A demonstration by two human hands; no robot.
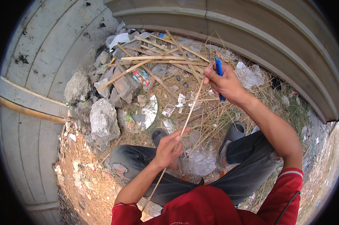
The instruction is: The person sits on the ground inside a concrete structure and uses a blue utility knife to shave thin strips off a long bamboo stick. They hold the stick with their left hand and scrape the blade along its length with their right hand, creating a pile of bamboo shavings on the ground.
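Note:
A long, thin bamboo strip [192,107] runs slantwise across my lap, from my right hand down past my left forearm. My left hand [168,150] is closed around its middle, with the index finger stretched out along it. My right hand [225,81], higher and farther out, grips a blue utility knife [218,66] that stands roughly upright through the fist. The strip's upper end meets the thumb and fingers of this hand; whether it is pinched there is hard to tell. I cannot make out the knife's blade.
Several bamboo strips [153,58] lie crossed on the ground ahead. Rough rocks [104,118] are heaped at left, with paper scraps, wrappers and a clear plastic bag [202,162] about. Panelled walls [248,24] close in the far side and left. My sandalled feet [235,132] rest on dry grass.

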